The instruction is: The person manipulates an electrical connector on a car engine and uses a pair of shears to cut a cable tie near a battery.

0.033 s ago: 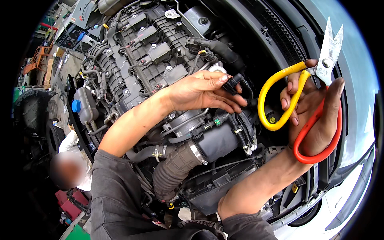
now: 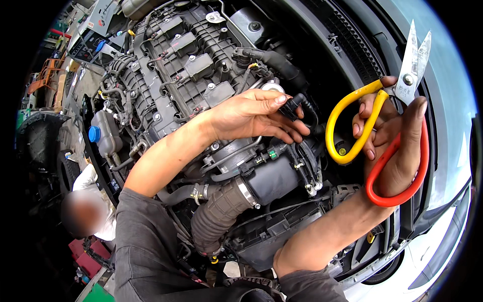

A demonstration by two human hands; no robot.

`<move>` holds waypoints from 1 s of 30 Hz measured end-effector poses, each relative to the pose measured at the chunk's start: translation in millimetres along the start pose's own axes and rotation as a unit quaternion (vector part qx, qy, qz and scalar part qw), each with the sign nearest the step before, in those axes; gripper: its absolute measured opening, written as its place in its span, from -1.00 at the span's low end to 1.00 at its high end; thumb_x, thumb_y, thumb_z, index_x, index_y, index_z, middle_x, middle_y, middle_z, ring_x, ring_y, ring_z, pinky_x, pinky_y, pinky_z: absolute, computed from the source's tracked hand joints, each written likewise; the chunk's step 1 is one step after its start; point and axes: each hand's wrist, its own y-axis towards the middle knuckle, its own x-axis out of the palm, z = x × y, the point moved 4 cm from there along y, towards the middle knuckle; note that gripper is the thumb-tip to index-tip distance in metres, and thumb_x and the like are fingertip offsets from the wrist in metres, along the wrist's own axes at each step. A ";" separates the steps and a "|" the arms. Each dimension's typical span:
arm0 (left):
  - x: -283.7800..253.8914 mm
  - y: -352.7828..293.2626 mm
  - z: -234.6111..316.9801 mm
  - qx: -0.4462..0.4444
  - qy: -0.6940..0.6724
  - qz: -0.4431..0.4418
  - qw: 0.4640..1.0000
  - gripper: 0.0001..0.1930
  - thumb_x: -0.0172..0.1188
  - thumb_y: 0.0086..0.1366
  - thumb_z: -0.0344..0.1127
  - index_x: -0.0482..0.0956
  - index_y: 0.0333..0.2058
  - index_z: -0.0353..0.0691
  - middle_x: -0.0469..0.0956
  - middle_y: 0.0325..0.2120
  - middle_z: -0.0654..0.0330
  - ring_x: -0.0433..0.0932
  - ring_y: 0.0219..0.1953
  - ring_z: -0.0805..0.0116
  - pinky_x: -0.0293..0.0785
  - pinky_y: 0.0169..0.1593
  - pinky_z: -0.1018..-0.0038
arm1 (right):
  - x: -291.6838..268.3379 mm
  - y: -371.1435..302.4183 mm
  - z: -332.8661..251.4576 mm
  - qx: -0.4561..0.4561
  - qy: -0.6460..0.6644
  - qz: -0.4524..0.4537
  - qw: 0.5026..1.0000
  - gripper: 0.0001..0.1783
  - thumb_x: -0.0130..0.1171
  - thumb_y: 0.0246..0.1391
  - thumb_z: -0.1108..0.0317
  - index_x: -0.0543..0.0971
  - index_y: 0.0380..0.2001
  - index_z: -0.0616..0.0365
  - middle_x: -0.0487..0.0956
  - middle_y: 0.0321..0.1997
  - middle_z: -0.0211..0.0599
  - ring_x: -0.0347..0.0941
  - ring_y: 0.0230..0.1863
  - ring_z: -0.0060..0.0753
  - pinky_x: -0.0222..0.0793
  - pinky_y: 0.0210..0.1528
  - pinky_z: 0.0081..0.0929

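My left hand reaches over the engine, its thumb and fingers pinching a black plastic connector joined to a dark corrugated hose or harness. To its right, my right hand is raised with the palm up, holding a pair of scissors. One scissor loop is yellow and the other red; the red one passes around the base of my thumb. The metal blades point up and away, slightly parted, clear of the connector.
The engine fills the middle. A ribbed intake hose lies below my left forearm, near a black box. At left are a coolant reservoir with a blue cap and another person. A pale car panel borders the right.
My right hand and the scissors have shifted very slightly, the thumb tip moving a little left. My left hand stays on the connector.
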 end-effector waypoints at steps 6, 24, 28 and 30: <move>-0.8 -1.3 3.7 0.027 0.037 -0.008 0.999 -0.56 -0.10 0.57 -0.11 0.48 0.09 -0.43 0.59 -0.03 -0.21 0.59 0.06 0.01 0.56 0.08 0.14 | 5.9 -4.6 -6.1 -0.044 -0.066 -0.152 0.985 -0.04 0.09 0.26 -0.14 0.09 0.39 0.47 0.50 0.06 0.21 0.51 -0.13 -0.29 0.33 -0.47 -0.79; 3.0 -0.5 1.6 0.045 0.010 0.114 0.992 -0.60 -0.12 0.54 -0.24 0.48 -0.01 -0.55 0.57 -0.08 -0.40 0.66 -0.13 -0.10 0.63 0.05 0.11 | 3.5 -12.5 -29.4 -0.032 0.043 -0.164 0.985 -0.03 0.16 0.22 -0.09 0.04 0.39 0.42 0.12 0.37 0.56 0.56 -0.15 -0.24 0.45 -0.45 -0.83; 3.6 -8.4 -2.1 0.086 -0.023 0.099 0.991 -0.64 0.05 0.30 -0.39 0.51 -0.01 -0.51 0.54 -0.01 -0.42 0.63 -0.04 -0.09 0.58 0.15 0.13 | 3.2 -8.4 -27.3 -0.066 0.058 -0.208 0.974 0.22 0.38 -0.09 0.09 -0.11 0.46 0.38 -0.11 0.50 0.54 0.40 0.23 0.06 0.58 -0.15 -0.65; 11.9 -3.6 -3.7 0.116 0.067 0.127 0.983 -0.50 0.13 0.15 -0.56 0.42 0.12 -0.51 0.57 -0.01 -0.31 0.61 0.01 0.03 0.53 0.19 0.20 | 4.8 -5.0 -29.2 -0.095 0.077 -0.225 0.967 0.28 0.43 -0.19 0.20 -0.13 0.47 0.37 -0.14 0.51 0.51 0.38 0.26 0.05 0.61 -0.06 -0.60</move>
